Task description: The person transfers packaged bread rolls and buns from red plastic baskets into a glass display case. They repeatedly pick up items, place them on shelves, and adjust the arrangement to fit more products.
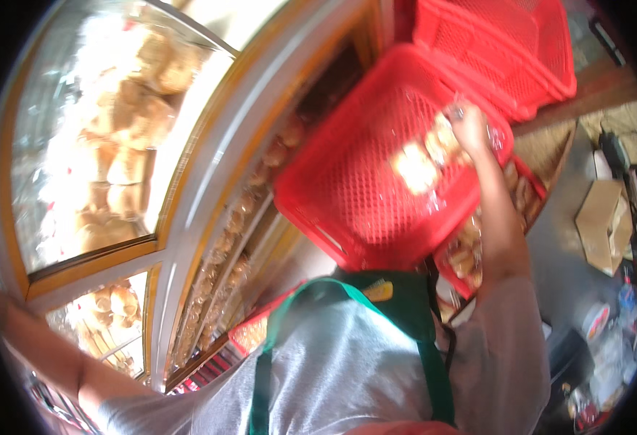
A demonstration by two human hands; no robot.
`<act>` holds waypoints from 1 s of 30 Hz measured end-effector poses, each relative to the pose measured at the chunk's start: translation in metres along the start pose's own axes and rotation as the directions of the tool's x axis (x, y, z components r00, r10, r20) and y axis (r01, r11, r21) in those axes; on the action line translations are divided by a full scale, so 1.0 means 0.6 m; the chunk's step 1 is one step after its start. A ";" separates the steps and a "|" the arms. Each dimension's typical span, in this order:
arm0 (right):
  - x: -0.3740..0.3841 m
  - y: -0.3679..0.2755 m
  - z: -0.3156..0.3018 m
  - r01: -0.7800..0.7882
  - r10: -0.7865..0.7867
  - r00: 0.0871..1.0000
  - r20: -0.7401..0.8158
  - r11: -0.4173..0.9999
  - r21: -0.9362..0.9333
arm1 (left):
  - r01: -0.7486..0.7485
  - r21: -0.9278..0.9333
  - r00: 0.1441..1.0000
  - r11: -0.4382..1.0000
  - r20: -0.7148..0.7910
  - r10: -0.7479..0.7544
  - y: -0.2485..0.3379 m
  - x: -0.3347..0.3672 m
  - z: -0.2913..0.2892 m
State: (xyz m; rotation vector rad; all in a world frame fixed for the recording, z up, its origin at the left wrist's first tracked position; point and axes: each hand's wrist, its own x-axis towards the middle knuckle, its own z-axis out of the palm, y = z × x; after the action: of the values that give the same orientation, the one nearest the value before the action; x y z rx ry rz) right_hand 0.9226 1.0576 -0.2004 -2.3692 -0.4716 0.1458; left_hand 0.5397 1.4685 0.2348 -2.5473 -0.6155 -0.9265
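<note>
My right hand (469, 129) reaches into a red plastic basket (340, 174) in front of me. Its fingers are closed on the end of a clear bag of pale bread rolls (427, 158), which hangs over the basket's mesh bottom. Glare and blur hide the finer detail of the bag. My left forearm (50, 348) stretches out to the far left beside the glass display case (162, 250). The left hand itself is lost past the dark rim of the picture.
Behind, on the right, another red basket (500, 51) stands tilted. Under my right arm a red tray of wrapped breads (463, 254) shows. Loaves (126, 116) fill the case at the left, and more buns (224, 243) line its shelves. A cardboard box (603, 226) lies at the right.
</note>
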 end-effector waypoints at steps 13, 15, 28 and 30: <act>-0.127 -0.341 -0.278 0.690 -0.664 0.668 -0.336 0.384 0.613 | -0.460 -0.833 0.882 0.307 -0.390 0.262 0.579 -0.105 0.303; -0.115 -0.323 -0.265 0.666 -0.596 0.692 -0.407 0.311 0.678 | -0.471 -0.787 0.882 0.398 -0.429 0.196 0.586 -0.083 0.310; -0.012 0.079 -0.021 0.027 0.398 0.817 0.417 0.696 -0.717 | 0.340 -0.611 0.856 0.715 -0.113 -0.504 0.476 0.314 0.632; -0.018 0.116 0.004 0.058 0.378 0.850 0.366 0.623 -0.780 | 0.446 -0.635 0.889 0.631 0.230 -0.397 0.475 0.308 0.669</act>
State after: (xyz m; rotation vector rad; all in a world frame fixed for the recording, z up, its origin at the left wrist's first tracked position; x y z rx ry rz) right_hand 0.9325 1.0075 -0.2491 -3.2491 -0.6452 0.8260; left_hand 1.0186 1.4672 0.0177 -3.1504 -1.1081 -1.4482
